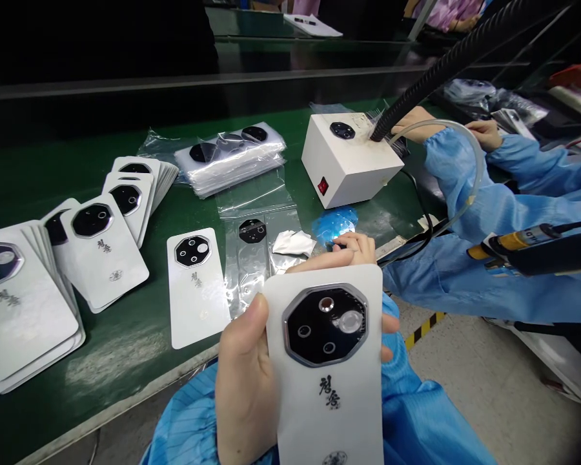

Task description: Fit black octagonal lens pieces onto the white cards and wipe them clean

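Observation:
My left hand (pixel 244 381) grips a white phone back cover (pixel 329 420) upright, thumb on its left edge and fingertips showing at its right edge. An octagonal black camera lens panel (pixel 325 325) with a metal rim sits on the cover. My right hand (pixel 351 248) is partly hidden behind the cover's top edge, fingers curled, next to a crumpled white wipe (pixel 293 243) and a blue film patch (pixel 334 226). Whether it holds anything is hidden. Another cover (pixel 196 290) lies on the green bench mat (pixel 126 342) nearby.
Stacks of white covers (pixel 97 258) lie at left, beside clear bagged lens panels (pixel 230 158). A white box (pixel 343 161) with a red switch stands ahead under a black ribbed hose (pixel 440 64). A co-worker's blue-sleeved arms (pixel 484 200) reach in at right, near a yellow-handled tool (pixel 508 245).

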`<state>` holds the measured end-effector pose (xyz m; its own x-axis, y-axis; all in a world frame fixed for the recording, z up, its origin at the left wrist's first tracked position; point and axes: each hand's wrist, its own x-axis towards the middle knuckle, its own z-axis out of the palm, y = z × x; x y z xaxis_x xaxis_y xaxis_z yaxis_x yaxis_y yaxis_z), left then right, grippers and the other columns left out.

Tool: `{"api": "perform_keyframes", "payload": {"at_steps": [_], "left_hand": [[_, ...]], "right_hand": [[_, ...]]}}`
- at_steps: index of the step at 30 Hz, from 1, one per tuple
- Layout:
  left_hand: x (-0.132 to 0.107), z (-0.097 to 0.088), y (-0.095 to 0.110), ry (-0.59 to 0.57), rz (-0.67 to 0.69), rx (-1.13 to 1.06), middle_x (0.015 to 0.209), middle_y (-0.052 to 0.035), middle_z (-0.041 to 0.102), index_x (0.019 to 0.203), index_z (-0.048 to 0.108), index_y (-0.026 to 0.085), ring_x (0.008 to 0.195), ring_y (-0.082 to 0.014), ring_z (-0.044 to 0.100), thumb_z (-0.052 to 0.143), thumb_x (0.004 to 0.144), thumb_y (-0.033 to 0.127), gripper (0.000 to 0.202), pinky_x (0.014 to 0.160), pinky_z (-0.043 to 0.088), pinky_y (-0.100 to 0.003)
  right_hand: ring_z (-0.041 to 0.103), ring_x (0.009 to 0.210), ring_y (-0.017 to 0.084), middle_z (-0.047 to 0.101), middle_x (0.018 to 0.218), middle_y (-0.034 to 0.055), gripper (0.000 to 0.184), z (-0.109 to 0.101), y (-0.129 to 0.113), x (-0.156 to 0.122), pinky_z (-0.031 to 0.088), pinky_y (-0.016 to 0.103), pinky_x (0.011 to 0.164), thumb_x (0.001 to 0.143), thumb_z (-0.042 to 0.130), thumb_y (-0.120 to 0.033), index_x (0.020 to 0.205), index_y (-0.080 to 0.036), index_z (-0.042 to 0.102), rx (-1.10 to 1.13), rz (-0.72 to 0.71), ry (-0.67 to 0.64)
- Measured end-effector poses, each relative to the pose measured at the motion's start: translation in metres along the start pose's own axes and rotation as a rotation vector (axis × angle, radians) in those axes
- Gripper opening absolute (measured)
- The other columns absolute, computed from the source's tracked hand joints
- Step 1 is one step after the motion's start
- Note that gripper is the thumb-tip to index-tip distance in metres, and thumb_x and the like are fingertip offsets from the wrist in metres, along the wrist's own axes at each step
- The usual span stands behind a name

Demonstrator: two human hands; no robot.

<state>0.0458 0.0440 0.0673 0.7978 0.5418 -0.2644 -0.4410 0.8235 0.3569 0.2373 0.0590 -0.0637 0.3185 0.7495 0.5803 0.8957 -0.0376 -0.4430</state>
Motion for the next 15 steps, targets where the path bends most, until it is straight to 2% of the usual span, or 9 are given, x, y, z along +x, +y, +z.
{"api": "perform_keyframes", "payload": {"at_steps": [5, 9, 15], "left_hand": [[0.0011, 0.0004, -0.0001, -0.039, 0.031, -0.014, 0.104, -0.0107, 0.071, 0.12, 0.058, 0.029, 0.099, -0.0317, 0.064, 0.045, 0.08, 0.058, 0.051, 0.09, 0.047, -0.049], [0.0013, 0.0009, 0.002, -0.058, 0.003, -0.019, 0.104, -0.0106, 0.071, 0.118, 0.06, 0.029, 0.1, -0.0302, 0.064, 0.049, 0.079, 0.055, 0.047, 0.09, 0.047, -0.045], [0.0031, 0.0034, -0.0042, -0.068, 0.035, -0.034, 0.104, -0.0106, 0.071, 0.118, 0.06, 0.027, 0.099, -0.0304, 0.065, 0.048, 0.08, 0.054, 0.048, 0.088, 0.049, -0.045]], "right_hand": [[0.054, 0.093, 0.017, 0.058, 0.094, 0.0032, 0.016, 0.0023, 0.0022, -0.0014, 0.046, 0.036, 0.082, 0.088, 0.053, -0.03, 0.087, -0.015, 0.059, -0.013, 0.001, 0.001], [0.054, 0.092, 0.016, 0.058, 0.094, 0.0032, 0.016, 0.0042, 0.0045, -0.0022, 0.047, 0.036, 0.081, 0.088, 0.053, -0.03, 0.087, -0.016, 0.059, -0.022, -0.005, 0.01], [0.054, 0.091, 0.016, 0.058, 0.093, 0.0028, 0.017, 0.0039, 0.0036, -0.0005, 0.046, 0.035, 0.08, 0.088, 0.053, -0.031, 0.086, -0.015, 0.058, -0.026, -0.019, 0.012]]}}
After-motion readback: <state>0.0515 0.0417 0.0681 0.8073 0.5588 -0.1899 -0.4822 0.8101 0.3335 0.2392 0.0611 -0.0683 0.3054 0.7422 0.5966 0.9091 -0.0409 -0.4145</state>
